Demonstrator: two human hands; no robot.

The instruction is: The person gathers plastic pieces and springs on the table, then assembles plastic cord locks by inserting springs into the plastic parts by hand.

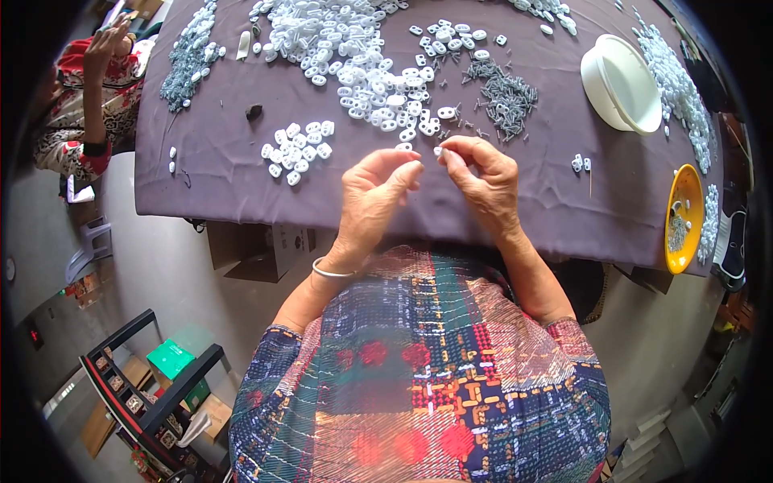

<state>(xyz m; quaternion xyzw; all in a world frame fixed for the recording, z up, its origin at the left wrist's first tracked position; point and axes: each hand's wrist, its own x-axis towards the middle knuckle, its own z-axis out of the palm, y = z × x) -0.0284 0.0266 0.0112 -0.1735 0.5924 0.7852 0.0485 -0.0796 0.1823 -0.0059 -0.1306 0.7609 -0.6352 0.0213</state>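
Above the table's near edge, my left hand (375, 193) has thumb and forefinger pinched together. Whatever lies between those fingertips is too small to make out. Facing it, my right hand (487, 179) pinches a small white plastic piece (439, 151) between thumb and fingertips. The two hands are a short gap apart. Just beyond them spreads a big heap of white oval two-hole plastic pieces (322, 40). To its right is a pile of small grey screws (509, 101). A smaller group of white pieces (294, 151) sits left of my left hand.
A white tub (596, 84) and a yellow bowl (684, 179) with small parts stand on the right of the dark tablecloth (547, 185). More white pieces (680, 80) line the right edge. Grey clear bits (185, 76) lie far left, near another person's arm (95, 105).
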